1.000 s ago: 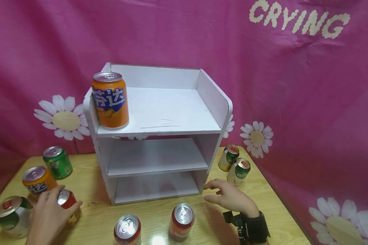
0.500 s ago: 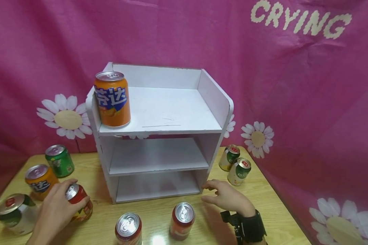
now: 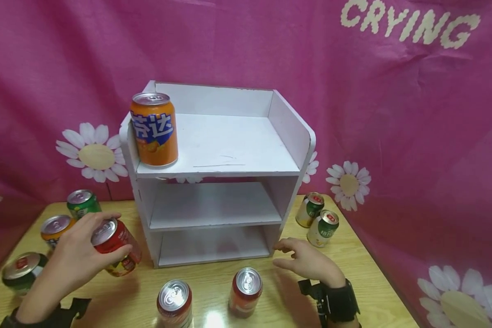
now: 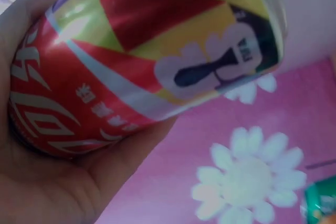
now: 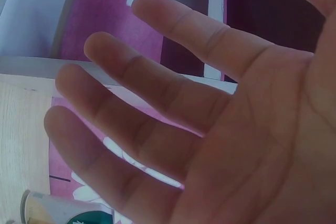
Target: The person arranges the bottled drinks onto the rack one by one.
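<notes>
My left hand (image 3: 78,248) grips a red soda can (image 3: 120,246) round its upper body, tilted and lifted off the table left of the shelf. Up close in the left wrist view, the can (image 4: 131,61) shows red, yellow and green patches and a trophy print. My right hand (image 3: 307,262) hovers by the shelf's lower right corner, holding nothing; its fingers (image 5: 142,108) are spread and relaxed. An orange can (image 3: 155,132) stands on the top left of the white shelf (image 3: 221,146). Two red cans (image 3: 174,303) (image 3: 246,291) stand on the table before it.
Left of the shelf stand a green can (image 3: 83,203), an orange can (image 3: 56,228) and a green-and-white can (image 3: 22,273). Two green-and-white cans (image 3: 310,209) (image 3: 323,228) stand at the right. A pink curtain (image 3: 414,136) hangs behind the wooden table (image 3: 369,282).
My left hand has raised the red can off the table and carried it right, toward the shelf, tilting it. The right hand has stayed nearly still. The head view has shifted slightly.
</notes>
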The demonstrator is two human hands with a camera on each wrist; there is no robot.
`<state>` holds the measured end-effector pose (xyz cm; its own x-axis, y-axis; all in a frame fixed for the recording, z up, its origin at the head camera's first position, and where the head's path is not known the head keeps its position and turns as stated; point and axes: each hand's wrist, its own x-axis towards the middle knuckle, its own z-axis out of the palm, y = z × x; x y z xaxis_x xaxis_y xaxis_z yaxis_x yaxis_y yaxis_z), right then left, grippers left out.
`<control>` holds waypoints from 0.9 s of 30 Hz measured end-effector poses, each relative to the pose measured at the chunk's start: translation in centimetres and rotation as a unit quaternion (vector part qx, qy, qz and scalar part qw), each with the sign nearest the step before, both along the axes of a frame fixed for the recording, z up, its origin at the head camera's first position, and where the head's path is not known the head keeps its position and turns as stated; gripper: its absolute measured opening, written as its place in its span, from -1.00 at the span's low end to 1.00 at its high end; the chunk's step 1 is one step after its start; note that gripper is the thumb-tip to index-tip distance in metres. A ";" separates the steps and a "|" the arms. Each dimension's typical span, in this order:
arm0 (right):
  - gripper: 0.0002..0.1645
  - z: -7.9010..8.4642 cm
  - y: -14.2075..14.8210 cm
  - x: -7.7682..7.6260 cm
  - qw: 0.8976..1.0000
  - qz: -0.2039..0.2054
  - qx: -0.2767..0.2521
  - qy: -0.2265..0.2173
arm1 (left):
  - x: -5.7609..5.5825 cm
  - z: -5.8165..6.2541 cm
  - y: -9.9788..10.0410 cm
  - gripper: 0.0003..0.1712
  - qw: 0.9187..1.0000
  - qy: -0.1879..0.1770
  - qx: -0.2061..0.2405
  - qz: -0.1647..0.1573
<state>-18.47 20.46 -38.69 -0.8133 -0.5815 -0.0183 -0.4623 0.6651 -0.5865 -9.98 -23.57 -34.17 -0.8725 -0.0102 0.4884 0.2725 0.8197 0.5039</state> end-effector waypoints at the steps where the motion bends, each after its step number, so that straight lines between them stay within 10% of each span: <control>1: -0.52 0.1 0.0 0.0 1.000 -0.001 0.000 0.000 | 0.0 0.4 0.2 -0.24 1.000 0.000 -0.001 -0.012; 27: -0.56 0.2 0.8 0.0 0.999 -0.021 -0.016 -0.024 | -1.4 11.7 8.1 -0.32 0.971 0.018 -0.005 -0.237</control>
